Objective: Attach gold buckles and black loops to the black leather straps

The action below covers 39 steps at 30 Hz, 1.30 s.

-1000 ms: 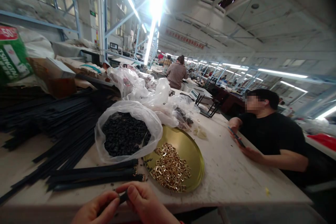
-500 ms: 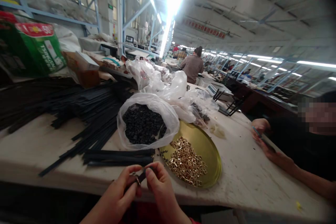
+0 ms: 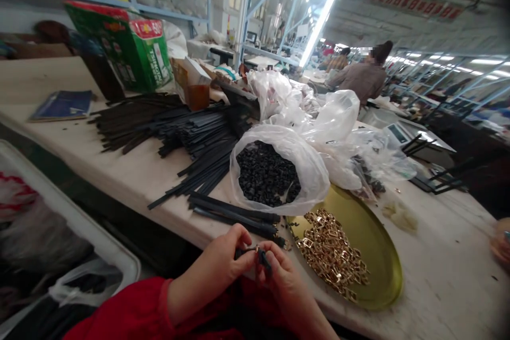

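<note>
Close together at the table's front edge, both my hands pinch one dark strap fitted with a small gold buckle. My left hand [image 3: 229,255] grips the strap on one side, and my right hand [image 3: 281,273] holds the strap end [image 3: 263,259] beside the buckle [image 3: 257,249]. Just beyond them lies a stack of dark straps [image 3: 235,216], with gold pieces at its right end. To the right is a round gold tray [image 3: 382,255] bearing a heap of gold buckles [image 3: 334,249]. Behind the straps, an open plastic bag [image 3: 314,170] contains many small black pieces [image 3: 266,172].
More dark straps [image 3: 199,133] fan out at the back left, near a green box [image 3: 147,58] and a blue booklet [image 3: 64,104]. Clear plastic bags [image 3: 338,111] stand behind. A white bin [image 3: 131,271] sits low at left. A co-worker's hand [image 3: 501,241] shows at the right edge.
The view has swung left, bringing the booklet and white bin into sight. Both hands stay on the strap, and its end now bends down by the buckle.
</note>
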Available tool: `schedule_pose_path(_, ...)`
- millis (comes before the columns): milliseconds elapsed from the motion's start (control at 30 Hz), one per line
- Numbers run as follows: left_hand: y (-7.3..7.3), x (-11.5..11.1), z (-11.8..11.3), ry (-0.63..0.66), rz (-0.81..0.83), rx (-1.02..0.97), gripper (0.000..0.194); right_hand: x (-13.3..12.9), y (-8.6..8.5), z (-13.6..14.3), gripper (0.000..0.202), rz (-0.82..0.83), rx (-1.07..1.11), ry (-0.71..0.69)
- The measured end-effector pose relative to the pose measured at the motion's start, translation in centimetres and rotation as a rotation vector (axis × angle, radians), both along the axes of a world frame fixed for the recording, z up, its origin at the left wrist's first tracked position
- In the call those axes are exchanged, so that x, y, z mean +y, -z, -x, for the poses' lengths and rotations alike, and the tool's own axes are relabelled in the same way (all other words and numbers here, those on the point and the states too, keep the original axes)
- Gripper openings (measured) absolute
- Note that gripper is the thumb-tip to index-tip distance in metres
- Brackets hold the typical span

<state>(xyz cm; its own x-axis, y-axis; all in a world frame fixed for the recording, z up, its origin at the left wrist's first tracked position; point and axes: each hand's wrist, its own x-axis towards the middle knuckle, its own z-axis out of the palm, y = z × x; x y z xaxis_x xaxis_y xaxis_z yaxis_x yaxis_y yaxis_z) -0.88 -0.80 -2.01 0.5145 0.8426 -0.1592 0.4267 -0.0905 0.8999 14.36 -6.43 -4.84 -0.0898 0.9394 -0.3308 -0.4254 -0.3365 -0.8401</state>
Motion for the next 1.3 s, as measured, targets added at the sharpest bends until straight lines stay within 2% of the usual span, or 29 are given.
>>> schedule_pose_path(167, -0.5, 0.1, 0.2, 0.043, -0.015, 0.129, 0.024, -0.1, 0.1, 0.2, 0.026, 0.031, 0.167, -0.04)
schedule_pose_path(300, -0.2, 0.1, 0.3, 0.047, -0.017, 0.159, 0.019, 0.1, -0.6, 0.5, 0.028, -0.023, 0.117, -0.022)
schedule_pose_path(400, -0.2, 0.0, 0.3, 0.068, 0.006, 0.096, 0.016, 0.4, -0.7, 0.3, 0.031, -0.074, 0.005, 0.015)
schedule_pose_path(533, -0.7, -0.3, 0.2, 0.08, 0.106, -0.028, 0.015, 0.7, 0.2, 0.1, 0.034, -0.086, -0.268, 0.135)
schedule_pose_path(667, -1.2, -0.6, 0.3, 0.082, 0.229, -0.099, 0.023, 0.5, 0.9, 0.1, 0.024, -0.129, -0.544, 0.235)
schedule_pose_path(767, -1.4, -0.9, 0.3, 0.108, 0.312, -0.128, 0.03, 0.1, 0.6, -0.1, 0.018, -0.186, -0.651, 0.104)
schedule_pose_path(867, -1.5, -1.4, 0.4, 0.164, 0.409, -0.142, 0.032, -0.6, 0.2, -0.4, 0.011, -0.181, -0.644, -0.021)
schedule_pose_path(1033, -1.4, -2.0, 0.4, 0.178, 0.552, -0.176, 0.036, -1.6, 0.6, -0.5, 0.009, -0.218, -0.79, -0.011)
schedule_pose_path(1133, -1.1, -2.1, 0.3, 0.153, 0.579, -0.179, 0.034, -1.8, 0.8, -0.3, 0.009, -0.217, -0.872, 0.019)
schedule_pose_path(1233, -0.9, -2.3, 0.3, 0.157, 0.639, -0.221, 0.032, -2.0, 0.4, -0.2, 0.013, -0.177, -0.766, 0.007)
schedule_pose_path(1300, -0.8, -2.4, 0.4, 0.163, 0.706, -0.266, 0.034, -2.3, -0.1, -0.2, 0.015, -0.133, -0.608, -0.086)
